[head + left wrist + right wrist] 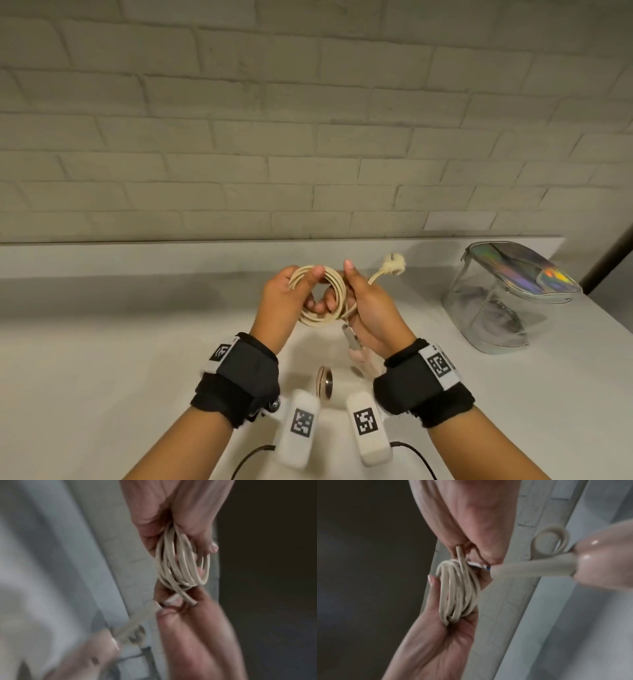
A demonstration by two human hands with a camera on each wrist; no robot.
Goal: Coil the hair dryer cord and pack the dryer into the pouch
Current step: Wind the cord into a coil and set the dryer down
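Note:
The cream hair dryer cord [322, 298] is wound into a round coil held above the white counter [137, 342]. My left hand [291, 298] grips the coil's left side, thumb over the top and fingers through the middle. My right hand [366, 301] pinches the cord at the coil's right side. The plug [394, 265] sticks out up and to the right. The pink hair dryer [359, 356] sits below my right wrist, partly hidden, its round nozzle end [325, 382] showing. In the wrist views the coil [181, 563] [458, 592] lies between both hands, and the dryer [604, 561] is blurred.
The clear pouch [507, 298] with a holographic top stands upright at the counter's right, about a hand's width from the plug. A white brick wall [308, 137] runs behind the counter. The counter's right edge lies just beyond the pouch.

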